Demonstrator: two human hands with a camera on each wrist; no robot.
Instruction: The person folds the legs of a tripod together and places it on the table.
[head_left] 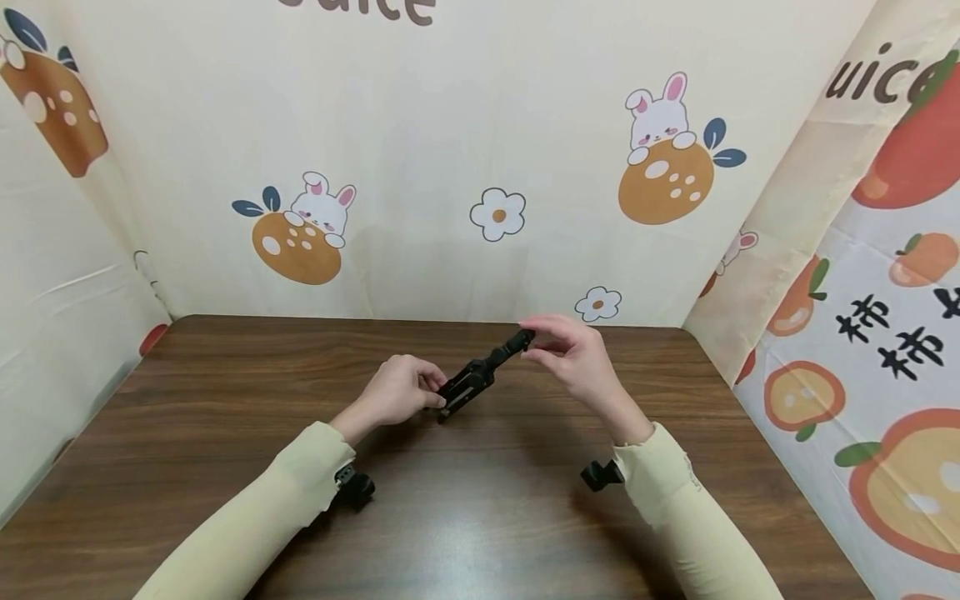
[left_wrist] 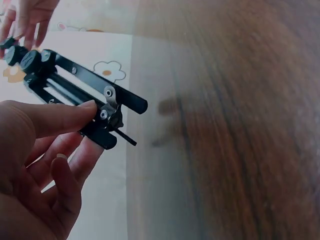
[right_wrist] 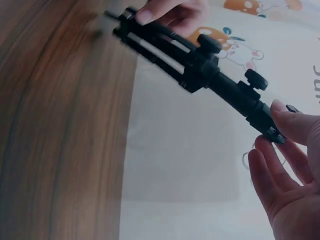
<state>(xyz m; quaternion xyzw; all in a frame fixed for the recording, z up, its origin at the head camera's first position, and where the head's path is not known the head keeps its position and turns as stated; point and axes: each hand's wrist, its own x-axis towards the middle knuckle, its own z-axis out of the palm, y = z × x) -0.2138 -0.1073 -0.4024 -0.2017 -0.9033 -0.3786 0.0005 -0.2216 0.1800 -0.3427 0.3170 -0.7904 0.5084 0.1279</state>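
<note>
A small black tripod with its legs folded together is held aslant above the table, its head end up and to the right. My left hand pinches the leg end between thumb and fingers; in the left wrist view the tripod shows a metal bracket and a thin rod near the leg tips. At the other end, my right hand holds the head with its fingertips. Two ridged knobs stand out from the tripod in the right wrist view, with the thumb against its head.
Beneath both hands lies a dark brown wooden table. A pale curtain printed with rabbits, fruit and flowers hangs behind it, and another printed cloth hangs on the right. Each wrist carries a small black camera.
</note>
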